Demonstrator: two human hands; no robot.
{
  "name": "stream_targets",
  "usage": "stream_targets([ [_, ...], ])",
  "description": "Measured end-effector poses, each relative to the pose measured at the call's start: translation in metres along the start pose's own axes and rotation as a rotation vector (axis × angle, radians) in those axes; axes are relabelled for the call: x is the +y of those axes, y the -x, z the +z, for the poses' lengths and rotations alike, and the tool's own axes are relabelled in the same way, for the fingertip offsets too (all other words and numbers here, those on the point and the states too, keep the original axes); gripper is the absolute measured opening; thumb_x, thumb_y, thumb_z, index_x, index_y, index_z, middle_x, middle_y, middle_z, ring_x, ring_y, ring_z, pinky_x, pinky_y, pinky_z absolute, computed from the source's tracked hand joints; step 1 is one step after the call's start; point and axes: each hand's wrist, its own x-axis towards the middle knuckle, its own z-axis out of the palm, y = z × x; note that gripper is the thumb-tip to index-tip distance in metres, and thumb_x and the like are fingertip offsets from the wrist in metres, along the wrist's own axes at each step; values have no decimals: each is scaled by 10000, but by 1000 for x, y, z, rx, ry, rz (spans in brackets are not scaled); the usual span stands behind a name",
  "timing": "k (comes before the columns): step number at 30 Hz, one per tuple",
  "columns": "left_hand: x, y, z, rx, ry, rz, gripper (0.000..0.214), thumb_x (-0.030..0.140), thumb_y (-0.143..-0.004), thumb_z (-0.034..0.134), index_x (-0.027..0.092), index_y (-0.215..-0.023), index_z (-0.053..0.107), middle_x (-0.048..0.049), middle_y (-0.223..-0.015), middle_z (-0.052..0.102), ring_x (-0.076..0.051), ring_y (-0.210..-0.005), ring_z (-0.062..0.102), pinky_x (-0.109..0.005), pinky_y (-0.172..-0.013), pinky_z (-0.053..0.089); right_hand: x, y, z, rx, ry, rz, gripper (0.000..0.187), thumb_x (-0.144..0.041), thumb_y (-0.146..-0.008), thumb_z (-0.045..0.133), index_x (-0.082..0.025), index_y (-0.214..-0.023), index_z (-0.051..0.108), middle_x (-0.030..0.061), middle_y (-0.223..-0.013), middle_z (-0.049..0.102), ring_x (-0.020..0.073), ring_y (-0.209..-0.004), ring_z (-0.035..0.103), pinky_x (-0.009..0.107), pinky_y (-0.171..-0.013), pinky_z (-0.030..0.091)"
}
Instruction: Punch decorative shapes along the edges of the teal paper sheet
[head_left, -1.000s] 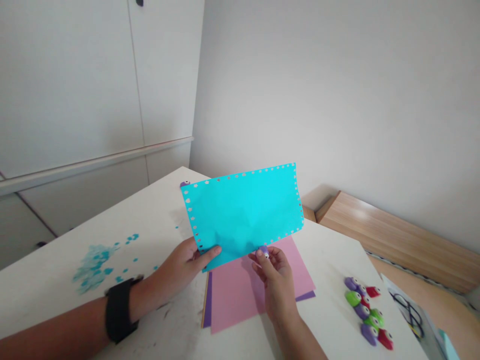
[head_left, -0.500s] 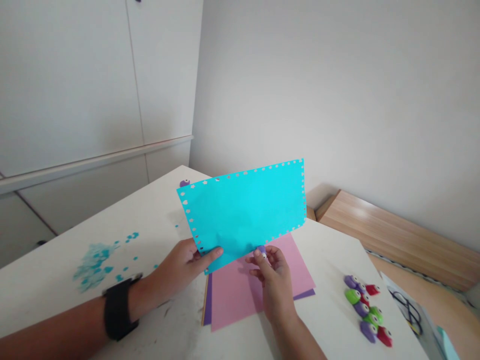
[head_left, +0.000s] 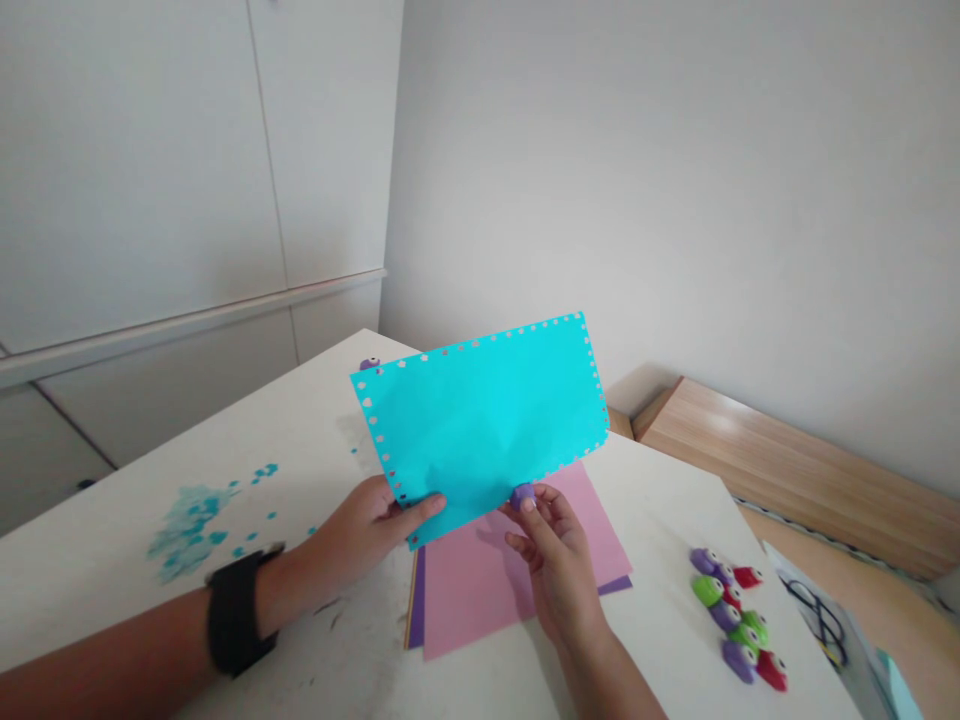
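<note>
Turquoise paper (head_left: 480, 410), punched with small holes along its edges, slanted above a pink sheet (head_left: 472, 600) on the white table (head_left: 652, 520). The left hand (head_left: 382, 518) pinched its lower left corner between thumb and fingers; the right hand (head_left: 559, 550) pinched a small purple paper punch (head_left: 523, 494) at its bottom edge. More punches (head_left: 725, 615) lay clustered at right.

Turquoise paper (head_left: 480, 420) hides most of the left hand's (head_left: 386, 520) fingers and the lower part of the far purple punch (head_left: 368, 363). The right hand (head_left: 561, 560) partly covers its purple craft punch (head_left: 523, 494). Pink paper (head_left: 517, 585) conceals most of the purple sheet (head_left: 417, 605). Both forearms leave the frame; the black looped object (head_left: 817, 615) is indistinct.
</note>
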Motion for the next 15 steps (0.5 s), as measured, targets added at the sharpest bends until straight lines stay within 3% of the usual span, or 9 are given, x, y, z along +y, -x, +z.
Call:
stream_targets([
  [6,-3,-1,-4,0,-6,11,258,449,-843,648,213,-739,637,4,-707,697,-239,-796,667,-290,-703,542,-5,-1,-6,-56,-1,7,283,-326,-847,734,-218,-1061,585,62,-1108,672,235,-1065,666,220,-645,570],
  [15,-9,-3,-4,-34,12,16,233,435,-872,631,211,-811,620,-8,-792,699,-238,-862,664,-311,-756,544,-3,-3,-8,-37,-34,37,332,-305,-786,788,-186,-1058,639,70,-999,699,206,-936,693,169,-534,525],
])
